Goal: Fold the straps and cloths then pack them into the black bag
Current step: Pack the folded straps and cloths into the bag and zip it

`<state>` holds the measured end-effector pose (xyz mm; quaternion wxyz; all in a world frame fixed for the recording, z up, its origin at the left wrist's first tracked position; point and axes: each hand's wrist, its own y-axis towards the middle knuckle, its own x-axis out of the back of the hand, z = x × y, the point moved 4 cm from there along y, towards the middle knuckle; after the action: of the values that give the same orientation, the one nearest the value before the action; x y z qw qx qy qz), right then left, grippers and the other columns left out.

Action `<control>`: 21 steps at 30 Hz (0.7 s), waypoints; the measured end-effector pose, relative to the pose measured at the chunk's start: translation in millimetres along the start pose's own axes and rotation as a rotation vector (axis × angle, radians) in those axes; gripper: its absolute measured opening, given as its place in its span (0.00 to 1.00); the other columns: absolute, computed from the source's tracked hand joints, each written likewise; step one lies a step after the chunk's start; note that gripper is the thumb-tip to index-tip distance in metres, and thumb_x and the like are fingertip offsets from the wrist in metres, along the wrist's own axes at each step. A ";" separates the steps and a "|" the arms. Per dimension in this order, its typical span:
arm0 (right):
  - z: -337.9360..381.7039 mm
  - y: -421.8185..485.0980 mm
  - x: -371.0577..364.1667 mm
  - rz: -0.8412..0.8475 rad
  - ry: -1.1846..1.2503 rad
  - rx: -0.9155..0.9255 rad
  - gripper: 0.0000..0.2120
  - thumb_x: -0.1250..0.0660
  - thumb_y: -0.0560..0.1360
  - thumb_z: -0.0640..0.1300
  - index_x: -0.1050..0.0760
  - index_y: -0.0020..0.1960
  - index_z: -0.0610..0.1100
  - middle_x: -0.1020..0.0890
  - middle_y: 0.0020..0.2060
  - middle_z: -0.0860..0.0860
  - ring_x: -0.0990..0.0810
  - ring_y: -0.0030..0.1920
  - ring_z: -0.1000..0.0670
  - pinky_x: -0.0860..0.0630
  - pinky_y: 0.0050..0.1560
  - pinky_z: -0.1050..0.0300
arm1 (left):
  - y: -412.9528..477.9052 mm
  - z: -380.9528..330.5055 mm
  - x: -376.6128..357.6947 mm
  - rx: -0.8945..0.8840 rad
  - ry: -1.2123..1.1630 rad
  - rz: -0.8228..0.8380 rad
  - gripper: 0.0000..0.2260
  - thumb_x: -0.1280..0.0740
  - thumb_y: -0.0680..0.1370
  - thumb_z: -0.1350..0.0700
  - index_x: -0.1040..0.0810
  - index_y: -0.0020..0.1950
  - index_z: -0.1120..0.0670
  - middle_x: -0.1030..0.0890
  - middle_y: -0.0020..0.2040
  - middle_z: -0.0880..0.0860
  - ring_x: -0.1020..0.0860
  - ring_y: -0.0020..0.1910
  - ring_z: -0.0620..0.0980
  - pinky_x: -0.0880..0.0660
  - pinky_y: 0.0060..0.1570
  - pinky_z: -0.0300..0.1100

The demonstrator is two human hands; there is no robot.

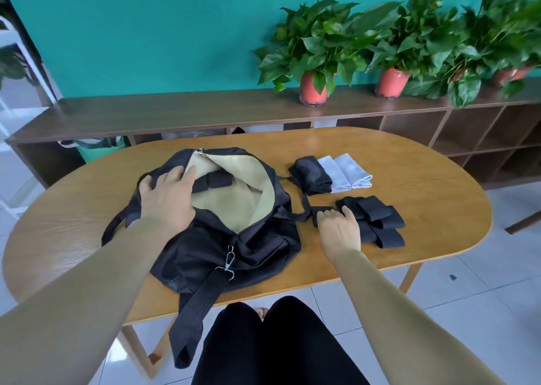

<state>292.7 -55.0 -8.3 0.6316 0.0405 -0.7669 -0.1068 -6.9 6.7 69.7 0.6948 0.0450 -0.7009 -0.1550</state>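
- Head view: the black bag is lying unzipped on the left half of the wooden counter, its beige lining showing and one folded black strap already sitting inside.
- The left hand is resting flat on the bag's left rim, fingers straight and released, lying over the edge of the opening.
- The right hand is reaching down onto a small folded strap just right of the bag. Its fingers are bending over the strap, but I cannot tell whether they are grasping it or only touching.
- A pile of folded black straps is lying just beside that hand, near its thumb.
- Farther back, a folded black cloth is touching two folded pale grey cloths.
- The bag's shoulder strap is hanging over the near counter edge from a metal clip.
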 end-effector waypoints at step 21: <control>25.2 0.1 94.3 -0.543 -0.024 -0.050 0.19 0.33 0.45 0.26 0.36 0.25 0.44 0.36 0.17 0.51 0.45 0.23 0.50 0.47 0.28 0.62 | 11.4 24.8 19.6 0.064 -0.018 0.043 0.30 0.36 0.76 0.58 0.43 0.76 0.49 0.41 0.76 0.53 0.39 0.72 0.55 0.51 0.72 0.57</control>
<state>249.3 -70.7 77.7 0.5714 0.2277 -0.7326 -0.2913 -30.3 15.9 92.0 0.6898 0.0509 -0.7125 -0.1180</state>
